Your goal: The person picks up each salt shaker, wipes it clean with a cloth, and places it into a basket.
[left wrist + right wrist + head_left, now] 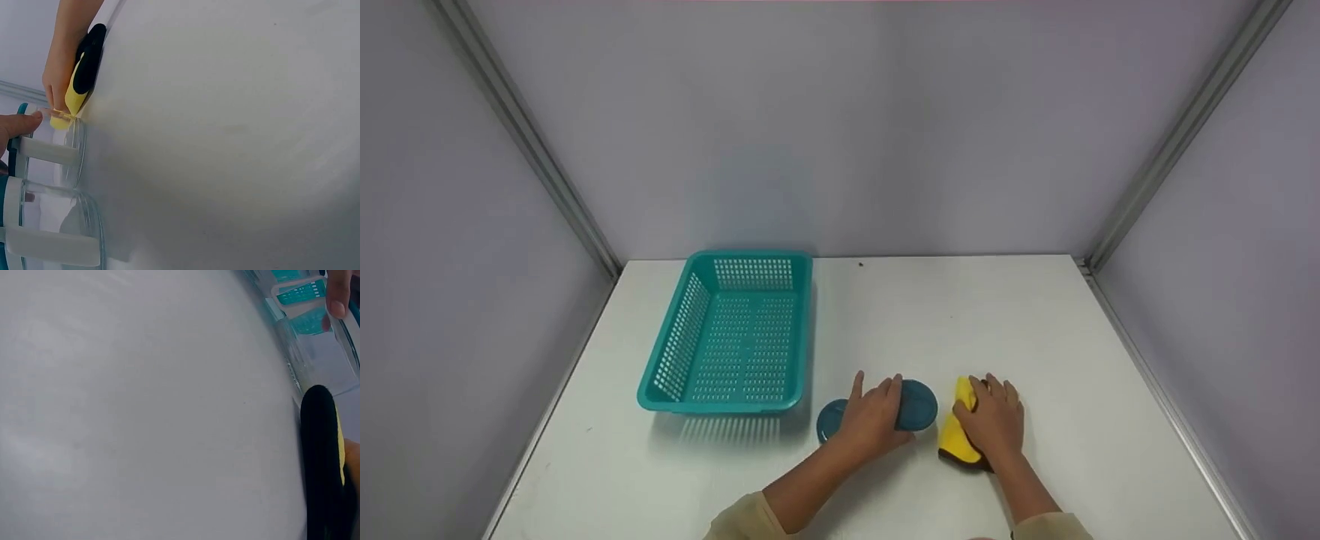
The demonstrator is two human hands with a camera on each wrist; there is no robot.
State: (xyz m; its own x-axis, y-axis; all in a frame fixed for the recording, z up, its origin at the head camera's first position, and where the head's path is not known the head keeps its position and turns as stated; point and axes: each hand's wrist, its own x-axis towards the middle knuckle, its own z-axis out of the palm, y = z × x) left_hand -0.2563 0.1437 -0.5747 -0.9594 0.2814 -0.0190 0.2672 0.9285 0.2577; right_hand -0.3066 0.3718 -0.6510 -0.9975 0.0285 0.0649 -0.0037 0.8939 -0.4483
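Two clear containers with teal lids and white side clips stand side by side on the white table. My left hand (874, 416) reaches over the left container (830, 420) and grips the right container (919, 405) at its lid; the thumb lies along the lid's edge in the left wrist view. My right hand (996, 420) holds a folded yellow cloth (955, 439) with a dark border, just right of the containers. From the right wrist the dark side of the cloth (319, 455) shows, while most of the right hand is hidden behind it.
A teal plastic basket (720, 408) with perforated sides stands on the table (960, 315) at the back left, left of the containers. Grey walls (840, 150) enclose the table at the back and on both sides.
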